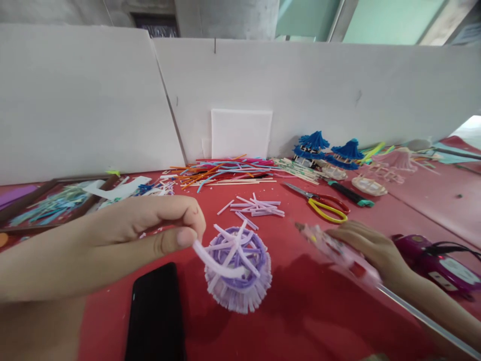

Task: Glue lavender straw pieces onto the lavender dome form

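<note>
My left hand (pixel 165 225) pinches one end of a pale lilac pipe cleaner piece (pixel 218 265), whose other end hangs over the front of a round purple pipe cleaner model (pixel 240 296). Lilac spokes spread star-like across the model's top, with a fringe around its side. My right hand (pixel 370 245) is wrapped round a pink glue gun (pixel 341 253), blurred by motion, its nozzle pointing left toward the model. A clear glue stick (pixel 424 318) sticks out of its back. Just behind the model lies a small pile of cut lilac pieces (pixel 259 205).
Scissors with red and yellow handles (pixel 326 208) and a black-green cutter (pixel 351 193) lie at right. Blue roofed models (pixel 310 145) stand behind them. A phone (pixel 156 316) lies front left, a magenta device (pixel 439 260) far right. Colored pipe cleaners (pixel 233 170) line the white wall (pixel 308 85).
</note>
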Demonstrator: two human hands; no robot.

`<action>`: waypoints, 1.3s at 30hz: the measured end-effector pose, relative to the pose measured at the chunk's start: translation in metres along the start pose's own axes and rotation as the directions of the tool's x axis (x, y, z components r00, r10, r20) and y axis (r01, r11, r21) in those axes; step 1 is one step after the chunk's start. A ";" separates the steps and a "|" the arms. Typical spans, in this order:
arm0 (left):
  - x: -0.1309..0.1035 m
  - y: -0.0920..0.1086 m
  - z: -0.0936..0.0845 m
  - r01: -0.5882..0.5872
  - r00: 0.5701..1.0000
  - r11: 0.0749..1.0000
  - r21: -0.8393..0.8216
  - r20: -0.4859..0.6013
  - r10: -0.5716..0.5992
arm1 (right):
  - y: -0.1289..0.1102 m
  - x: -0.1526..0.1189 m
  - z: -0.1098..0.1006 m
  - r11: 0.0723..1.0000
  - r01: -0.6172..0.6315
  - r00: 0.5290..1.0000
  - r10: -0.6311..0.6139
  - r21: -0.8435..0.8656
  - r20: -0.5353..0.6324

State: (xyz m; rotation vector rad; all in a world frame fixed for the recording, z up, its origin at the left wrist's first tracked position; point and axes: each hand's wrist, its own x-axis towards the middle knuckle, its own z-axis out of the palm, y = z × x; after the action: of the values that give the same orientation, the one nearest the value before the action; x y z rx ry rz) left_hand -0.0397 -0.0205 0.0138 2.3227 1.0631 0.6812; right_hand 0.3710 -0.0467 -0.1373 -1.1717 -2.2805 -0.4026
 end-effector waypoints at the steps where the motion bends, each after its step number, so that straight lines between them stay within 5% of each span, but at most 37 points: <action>1: 0.001 0.001 0.001 -0.004 1.000 1.000 -0.008 0.001 0.004 | 0.009 0.001 0.001 0.998 -0.021 0.996 0.026 -0.055 0.088; 3: 0.005 0.004 0.004 -0.014 1.000 1.000 -0.028 0.019 0.015 | 0.022 0.006 0.005 0.987 -0.086 0.975 0.111 -0.133 0.193; 7: 0.017 0.011 0.007 -0.065 0.986 0.993 -0.096 0.148 0.079 | 0.028 0.025 0.009 0.967 -0.192 0.955 0.223 -0.169 0.193; 10: 0.024 0.016 0.014 -0.094 0.978 0.983 -0.155 0.170 0.120 | 0.011 0.048 -0.001 0.955 -0.257 0.955 0.274 -0.146 0.109; 13: 0.026 0.020 0.025 -0.080 0.980 0.974 -0.213 0.159 0.116 | -0.028 0.077 -0.020 0.976 -0.209 0.977 0.206 0.061 0.053; 15: 0.025 0.023 0.032 -0.077 0.981 0.970 -0.231 0.159 0.116 | -0.059 0.095 -0.031 0.800 -0.052 0.997 0.012 0.598 0.070; 16: 0.024 0.023 0.034 -0.079 0.981 0.970 -0.232 0.156 0.117 | -0.073 0.103 -0.035 0.687 0.024 0.997 -0.065 0.726 0.029; 21: 0.023 0.020 0.032 -0.074 0.982 0.971 -0.227 0.155 0.111 | -0.108 0.127 -0.034 0.434 0.212 0.977 -0.094 0.875 -0.190; 27: 0.027 0.011 0.029 -0.116 0.983 0.976 -0.182 0.120 0.139 | -0.106 0.131 -0.021 0.202 0.111 0.990 0.061 0.973 -0.126; 34: 0.027 0.013 0.028 -0.119 0.987 0.987 -0.105 0.093 0.129 | -0.104 0.129 -0.020 0.333 0.201 0.952 0.154 0.921 -0.263; 39: 0.028 0.013 0.028 -0.164 0.981 0.984 -0.062 0.096 0.169 | -0.099 0.132 -0.024 0.420 0.302 0.947 -0.025 0.856 -0.321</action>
State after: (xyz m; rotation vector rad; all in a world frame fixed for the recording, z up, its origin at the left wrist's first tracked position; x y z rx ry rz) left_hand 0.0007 -0.0118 0.0077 2.3907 0.8021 0.6386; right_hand 0.2352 -0.0286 -0.0421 -0.2753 -1.8716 0.5694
